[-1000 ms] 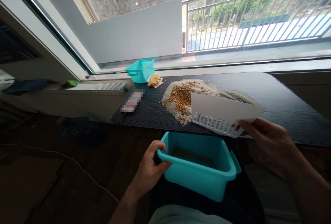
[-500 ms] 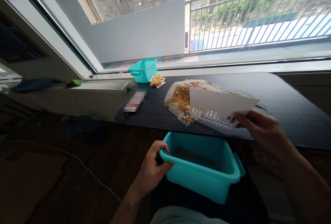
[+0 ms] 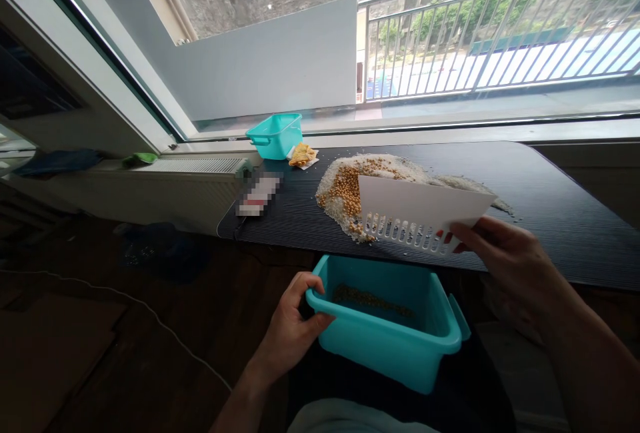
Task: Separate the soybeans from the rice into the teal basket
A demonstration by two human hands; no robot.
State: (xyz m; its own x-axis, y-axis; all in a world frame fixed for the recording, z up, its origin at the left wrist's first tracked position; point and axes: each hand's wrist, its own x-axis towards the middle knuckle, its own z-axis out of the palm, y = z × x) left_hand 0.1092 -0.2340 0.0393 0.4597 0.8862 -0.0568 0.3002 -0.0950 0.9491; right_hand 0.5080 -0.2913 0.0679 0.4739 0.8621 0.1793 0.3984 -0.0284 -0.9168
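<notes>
My left hand (image 3: 293, 323) grips the left rim of a teal plastic tub (image 3: 395, 346) held below the table's near edge; a thin layer of beans lies in its bottom. My right hand (image 3: 505, 270) holds a white slotted scoop (image 3: 420, 213) by its right end. The scoop's slotted edge rests on the black table (image 3: 550, 200) against the near side of a pile of rice mixed with yellow beans (image 3: 360, 183).
A second, smaller teal tub (image 3: 274, 134) stands at the table's far left corner beside a yellow wrapper (image 3: 301, 154). A blurred flat packet (image 3: 257, 196) lies on the table's left end. A radiator (image 3: 165, 186) runs along the left; a window with railing is behind.
The scoop has gone forward from the table's near edge onto the near side of the pile, and its slotted edge has come down onto the grains. My left hand and the tub have barely shifted.
</notes>
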